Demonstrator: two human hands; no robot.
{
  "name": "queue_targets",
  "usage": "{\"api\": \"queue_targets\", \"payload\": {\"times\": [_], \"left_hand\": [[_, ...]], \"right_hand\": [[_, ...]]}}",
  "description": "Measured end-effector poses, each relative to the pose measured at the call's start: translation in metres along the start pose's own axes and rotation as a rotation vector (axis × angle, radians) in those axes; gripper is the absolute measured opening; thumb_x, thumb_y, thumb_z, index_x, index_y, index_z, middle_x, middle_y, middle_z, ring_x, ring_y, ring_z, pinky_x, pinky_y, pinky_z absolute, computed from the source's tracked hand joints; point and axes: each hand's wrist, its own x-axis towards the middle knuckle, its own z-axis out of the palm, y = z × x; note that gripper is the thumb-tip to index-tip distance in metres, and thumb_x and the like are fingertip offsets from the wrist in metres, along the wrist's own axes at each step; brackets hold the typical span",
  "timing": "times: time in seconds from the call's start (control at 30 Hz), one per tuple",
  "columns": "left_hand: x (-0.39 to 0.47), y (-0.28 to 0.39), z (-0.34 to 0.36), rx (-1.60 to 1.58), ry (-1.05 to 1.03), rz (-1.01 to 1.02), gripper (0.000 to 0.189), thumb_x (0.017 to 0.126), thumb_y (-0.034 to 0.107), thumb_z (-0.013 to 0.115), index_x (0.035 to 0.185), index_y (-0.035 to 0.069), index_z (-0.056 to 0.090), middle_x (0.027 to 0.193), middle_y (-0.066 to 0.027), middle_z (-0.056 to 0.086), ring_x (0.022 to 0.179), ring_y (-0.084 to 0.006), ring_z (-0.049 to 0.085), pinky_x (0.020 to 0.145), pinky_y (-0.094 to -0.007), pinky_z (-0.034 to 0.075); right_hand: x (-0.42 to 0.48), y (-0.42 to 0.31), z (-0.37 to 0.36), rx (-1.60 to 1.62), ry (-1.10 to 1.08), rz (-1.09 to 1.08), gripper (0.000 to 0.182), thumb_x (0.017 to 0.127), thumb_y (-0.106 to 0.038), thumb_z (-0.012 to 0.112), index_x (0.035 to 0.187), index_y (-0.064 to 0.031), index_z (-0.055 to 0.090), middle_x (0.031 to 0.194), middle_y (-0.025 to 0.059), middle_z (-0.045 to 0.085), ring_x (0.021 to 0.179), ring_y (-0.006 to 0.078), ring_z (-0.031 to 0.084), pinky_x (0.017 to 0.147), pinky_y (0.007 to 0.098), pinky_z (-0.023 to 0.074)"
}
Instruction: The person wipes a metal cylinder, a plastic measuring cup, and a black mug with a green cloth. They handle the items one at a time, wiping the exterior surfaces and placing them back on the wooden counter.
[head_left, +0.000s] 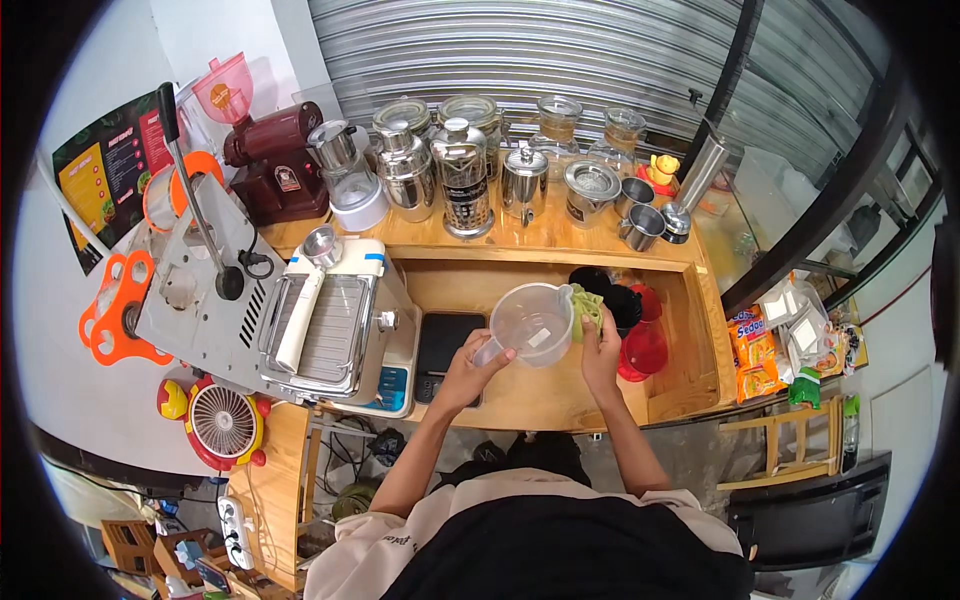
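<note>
A clear plastic measuring jug (532, 326) is held over the wooden counter, its mouth tilted toward me. My left hand (470, 373) grips the jug by its handle. In my right hand (602, 352) is a crumpled green cloth (585, 309), pressed against the jug's outer side near the spout. A small pale label sits on the jug. Just left of the jug, a black flat scale (442, 341) lies on the counter, partly behind my left hand. Black cups (592, 279) and red plastic cups (643, 352) stand to the right of my right hand.
An espresso machine (330, 330) stands at left beside a cup-sealing machine (202, 292). Behind, a raised wooden shelf (525, 240) carries a coffee grinder (277, 165), a French press (461, 180), glass jars and steel pitchers (643, 225). Snack packets (754, 352) hang at right.
</note>
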Motion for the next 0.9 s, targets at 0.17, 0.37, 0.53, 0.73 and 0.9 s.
{"api": "queue_targets", "payload": {"times": [0.17, 0.37, 0.53, 0.73, 0.9], "left_hand": [[0.000, -0.005, -0.005, -0.153, 0.069, 0.013, 0.032, 0.083, 0.018, 0.065, 0.109, 0.000, 0.058, 0.106, -0.0047, 0.050, 0.099, -0.0116, 0.047, 0.084, -0.0242, 0.040], [0.001, -0.022, -0.003, -0.400, 0.110, -0.092, 0.053, 0.084, 0.011, 0.063, 0.131, 0.006, 0.038, 0.106, -0.0079, 0.050, 0.090, -0.0152, 0.055, 0.077, -0.0297, 0.054], [-0.002, -0.011, -0.002, -0.567, -0.043, -0.294, 0.065, 0.084, 0.010, 0.061, 0.140, 0.013, 0.028, 0.117, -0.0097, 0.050, 0.097, -0.0201, 0.056, 0.080, -0.0364, 0.055], [-0.001, -0.011, 0.002, -0.404, 0.024, -0.190, 0.067, 0.086, 0.006, 0.057, 0.142, 0.014, 0.023, 0.129, -0.0097, 0.044, 0.109, -0.0199, 0.051, 0.081, -0.0392, 0.054], [0.002, -0.028, 0.002, -0.143, 0.082, 0.057, 0.072, 0.081, 0.006, 0.064, 0.141, 0.009, 0.025, 0.133, -0.0117, 0.040, 0.105, -0.0161, 0.052, 0.083, -0.0284, 0.049]], "right_hand": [[0.000, -0.012, 0.006, 0.159, -0.067, 0.113, 0.033, 0.094, -0.012, 0.047, 0.122, 0.0055, 0.045, 0.114, 0.0094, 0.055, 0.104, 0.0145, 0.051, 0.090, 0.0269, 0.0389], [-0.009, -0.007, 0.006, 0.115, -0.095, 0.135, 0.035, 0.095, -0.017, 0.046, 0.122, 0.0041, 0.045, 0.114, 0.0087, 0.056, 0.103, 0.0140, 0.051, 0.090, 0.0260, 0.0387], [-0.015, -0.004, 0.003, 0.141, -0.078, 0.190, 0.036, 0.095, -0.021, 0.047, 0.121, 0.0031, 0.046, 0.112, 0.0082, 0.057, 0.101, 0.0131, 0.051, 0.089, 0.0258, 0.0391], [-0.006, 0.001, -0.007, 0.163, 0.018, 0.174, 0.029, 0.094, -0.016, 0.049, 0.117, 0.0019, 0.050, 0.107, 0.0050, 0.058, 0.098, 0.0116, 0.051, 0.088, 0.0255, 0.0391], [-0.002, -0.048, -0.007, -0.381, -0.044, -0.246, 0.033, 0.081, 0.001, 0.057, 0.112, 0.0057, 0.052, 0.106, 0.0130, 0.057, 0.100, 0.0242, 0.055, 0.088, 0.0307, 0.0425]]}}
